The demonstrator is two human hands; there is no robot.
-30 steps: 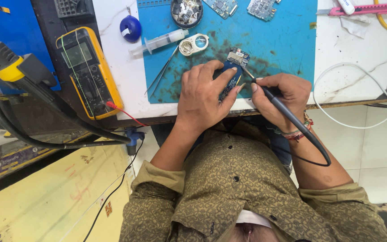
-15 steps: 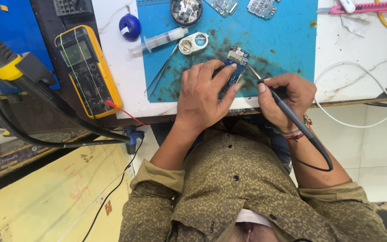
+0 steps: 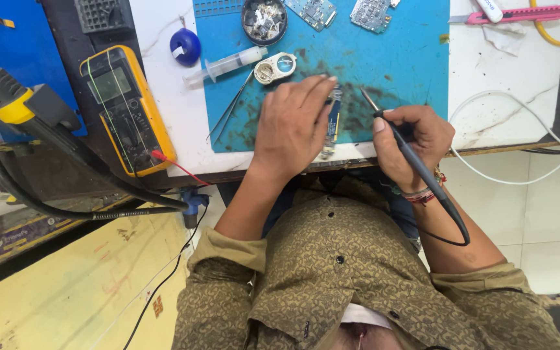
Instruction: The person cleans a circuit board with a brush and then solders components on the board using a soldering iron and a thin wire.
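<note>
My left hand [image 3: 291, 127] lies flat over a narrow circuit board [image 3: 333, 120] on the blue work mat [image 3: 396, 58], fingers pressing it down near the mat's front edge. My right hand [image 3: 411, 139] grips a black soldering iron [image 3: 402, 146] like a pen. Its metal tip points up and left and hovers just right of the board, apart from it. The iron's black cord loops down past my right wrist.
A yellow multimeter [image 3: 124, 109] with a red lead lies at left. Tweezers [image 3: 229, 111], a syringe [image 3: 227, 65], a small loupe [image 3: 276, 67], a round tin of parts [image 3: 264, 19] and two more boards [image 3: 371, 13] sit on the mat. A white cable [image 3: 520, 155] curves at right.
The board has turned from flat under my fingers to stand more on edge. My right hand has drawn the iron's tip slightly away to the right.
</note>
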